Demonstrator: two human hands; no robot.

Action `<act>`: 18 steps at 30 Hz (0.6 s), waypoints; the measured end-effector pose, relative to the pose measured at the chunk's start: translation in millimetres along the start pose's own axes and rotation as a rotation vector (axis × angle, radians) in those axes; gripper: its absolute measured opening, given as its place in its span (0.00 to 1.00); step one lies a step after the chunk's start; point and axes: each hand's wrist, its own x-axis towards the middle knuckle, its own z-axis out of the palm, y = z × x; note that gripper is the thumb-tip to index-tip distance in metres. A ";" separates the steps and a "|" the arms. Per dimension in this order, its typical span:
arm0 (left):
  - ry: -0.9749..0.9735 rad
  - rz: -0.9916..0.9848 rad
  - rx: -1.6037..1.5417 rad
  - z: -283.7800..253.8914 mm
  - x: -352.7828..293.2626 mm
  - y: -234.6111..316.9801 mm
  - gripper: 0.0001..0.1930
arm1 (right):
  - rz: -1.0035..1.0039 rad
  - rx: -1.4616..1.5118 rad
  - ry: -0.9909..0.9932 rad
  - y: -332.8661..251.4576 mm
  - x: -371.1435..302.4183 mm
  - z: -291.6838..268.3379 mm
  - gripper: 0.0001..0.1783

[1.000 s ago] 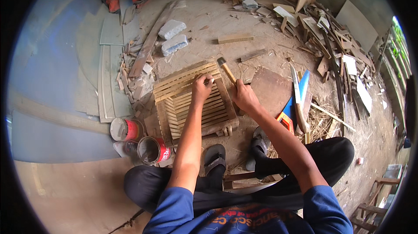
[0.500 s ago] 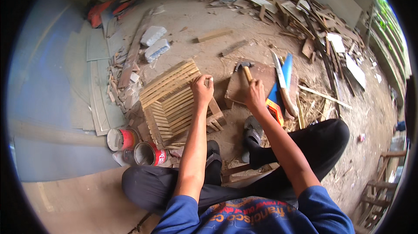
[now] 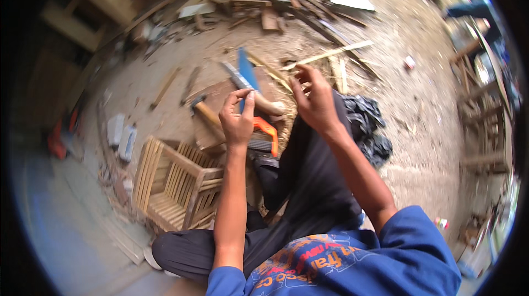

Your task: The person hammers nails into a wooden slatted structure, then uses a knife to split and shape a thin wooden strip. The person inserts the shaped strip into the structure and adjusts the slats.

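Partly hidden behind the left forearm, a slatted pale-wood crate (image 3: 193,198) sits on the floor. The left hand's (image 3: 238,117) grip nearly pinches, contents unclear; the right hand (image 3: 317,100), loosely curled, appears empty. A wooden-handled hammer (image 3: 209,115) vanishes behind the left hand.

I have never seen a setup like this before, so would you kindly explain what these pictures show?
There is no machine here, just a person working bare-handed. The view comes from a wide camera worn on the head, looking down, so straight edges bend toward the rim. The left hand is raised with its thumb and fingers close together; whether something small is pinched there, I cannot tell. The right hand is open and looks empty. On the ground are a slatted wooden crate, a brown board with a hammer, and a blue saw with an orange handle.
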 end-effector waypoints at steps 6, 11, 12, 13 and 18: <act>-0.429 -0.211 -0.575 180.8 -55.4 76.3 0.07 | 0.406 -0.204 0.415 127.0 -50.5 -155.1 0.16; -0.600 -0.361 -0.672 301.6 -100.7 54.3 0.07 | 0.742 -0.235 0.642 248.9 -161.5 -199.2 0.10; -0.632 -0.391 -0.632 317.7 -115.4 45.5 0.06 | 0.811 -0.282 0.579 276.2 -190.7 -206.5 0.10; -0.634 -0.329 -0.538 320.3 -120.6 20.0 0.06 | 0.883 -0.230 0.512 275.5 -195.5 -191.8 0.10; -0.739 -0.335 -0.166 343.6 -166.9 -42.3 0.09 | 0.958 -0.674 0.439 349.3 -286.3 -187.3 0.06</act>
